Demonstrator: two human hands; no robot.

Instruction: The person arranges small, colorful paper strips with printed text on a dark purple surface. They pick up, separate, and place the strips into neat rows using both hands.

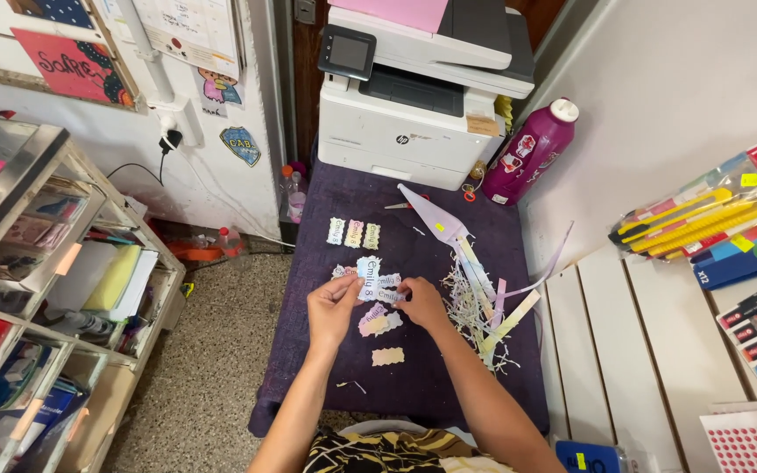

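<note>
— head view looking down: where are the paper labels (377, 285) right now?

— held between both hands above the dark purple table (343, 359), near its middle. the left hand (333, 308) has thumb and fingers closed on the left edge of the small bunch, and the right hand (422, 303) pinches the right edge. both are shut on the paper, not spread.

— how would you expect those labels to handle?

— very light and thin, i'd judge, with wavy cut edges. they'd bend or crease easily and could slide over one another, so a fingertip pinch at the borders, clear of the printed middle, looks like the sensible hold.

— what lies around them?

— three more cut labels (353, 233) sit in a row farther up the table, a yellowish one (387, 356) lies nearer the person, and another pale piece (380, 322) rests just under the hands. a heap of paper trimmings (470, 307) and long strips lies just right of the right hand. at the far end stand a white printer (422, 96) and a magenta bottle (532, 151).
</note>
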